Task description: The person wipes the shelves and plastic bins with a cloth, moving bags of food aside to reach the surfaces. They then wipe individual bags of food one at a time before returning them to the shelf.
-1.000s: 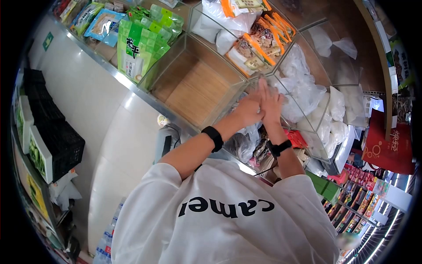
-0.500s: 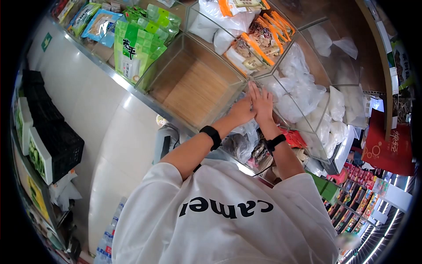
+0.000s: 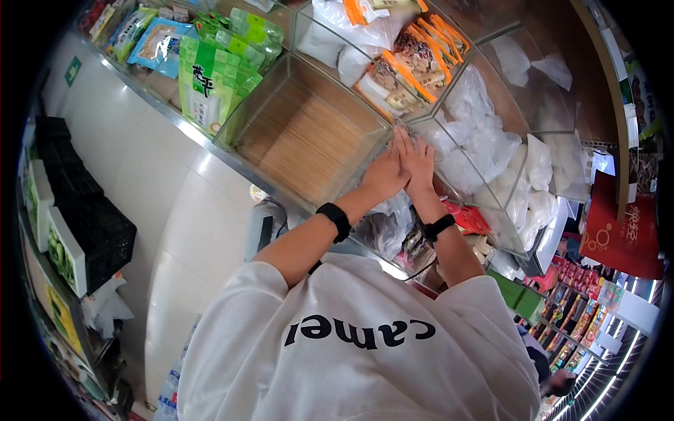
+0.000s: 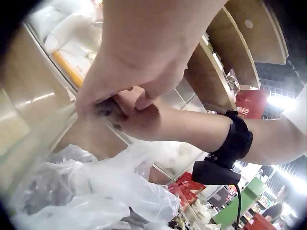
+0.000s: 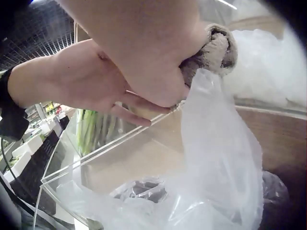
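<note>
My left hand (image 3: 382,175) and right hand (image 3: 420,165) meet at the corner of the glass dividers. Between them is a bunched grey cloth (image 5: 213,52), which bulges beside my right hand in the right wrist view. From the left wrist, a dark part of the cloth (image 4: 110,109) shows between my left thumb and fingers, against the right hand. Seen from the head, my right fingers spread over the corner, partly over the left hand. A bare wood-bottomed compartment (image 3: 309,133) lies left of the hands. Clear plastic bags (image 5: 220,153) bulge just below them.
Orange-edged food packs (image 3: 397,88) fill the bin ahead. Green food bags (image 3: 210,88) stand at the upper left. White plastic bags (image 3: 474,151) lie right of the hands behind glass. The metal counter edge (image 3: 200,137) borders the floor, where black crates (image 3: 95,235) stand.
Both hands have shifted slightly left along the divider corner since a second ago, with the right fingers less blurred. Over the last half second they have stayed nearly in place.
</note>
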Available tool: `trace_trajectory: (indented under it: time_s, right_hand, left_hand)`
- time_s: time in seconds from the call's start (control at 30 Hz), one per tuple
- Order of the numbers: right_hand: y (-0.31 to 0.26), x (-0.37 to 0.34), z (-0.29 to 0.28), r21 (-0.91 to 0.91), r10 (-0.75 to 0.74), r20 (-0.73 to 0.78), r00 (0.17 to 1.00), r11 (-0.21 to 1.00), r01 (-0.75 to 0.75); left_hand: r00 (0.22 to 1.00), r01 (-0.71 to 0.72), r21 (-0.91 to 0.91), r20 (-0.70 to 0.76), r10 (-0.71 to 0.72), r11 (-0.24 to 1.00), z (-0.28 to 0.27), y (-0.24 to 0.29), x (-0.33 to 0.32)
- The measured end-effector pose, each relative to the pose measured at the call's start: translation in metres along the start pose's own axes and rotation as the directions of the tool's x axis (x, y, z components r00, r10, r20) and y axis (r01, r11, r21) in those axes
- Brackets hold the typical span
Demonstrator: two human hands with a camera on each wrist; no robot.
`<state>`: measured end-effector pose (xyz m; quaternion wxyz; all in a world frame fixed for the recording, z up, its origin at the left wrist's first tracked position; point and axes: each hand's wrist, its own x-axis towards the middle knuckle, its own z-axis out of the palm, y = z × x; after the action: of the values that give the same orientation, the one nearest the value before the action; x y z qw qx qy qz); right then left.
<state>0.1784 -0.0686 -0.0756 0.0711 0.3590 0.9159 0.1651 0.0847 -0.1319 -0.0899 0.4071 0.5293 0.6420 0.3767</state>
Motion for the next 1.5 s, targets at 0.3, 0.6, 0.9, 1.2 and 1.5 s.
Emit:
trace_trajectory:
  time_s: [0.3, 0.6, 0.9, 1.2, 1.5]
  right_hand:
    - [0.019, -0.005, -0.057, -0.04, 0.037, -0.063, 0.997, 0.998, -0.039]
    - [0.014, -0.005, -0.06, 0.024, -0.003, -0.01, 1.0, 1.0, 0.003]
    - [-0.028, -0.02, -0.059, 0.198, 0.154, -0.106, 0.982, 0.971, -0.131]
    - [-0.092, -0.016, -0.095, 0.453, 0.384, -0.062, 0.921, 0.833, -0.317]
    - [-0.177, 0.028, -0.116, 0.68, 0.507, 0.124, 0.853, 0.583, -0.445]
  left_hand:
    - [0.956, -0.278, -0.114, -0.132, 0.263, 0.954, -0.019, 0.031, -0.011]
    - [0.955, -0.274, -0.003, -0.121, 0.272, 0.962, -0.018, 0.021, -0.014]
    - [0.953, -0.192, -0.034, 0.231, 0.194, 0.981, -0.085, 0.005, -0.045]
    - [0.968, -0.165, 0.013, 0.196, 0.159, 0.986, -0.196, -0.081, -0.068]
    - [0.998, -0.039, -0.314, 0.027, 0.05, 0.949, -0.296, -0.125, -0.089]
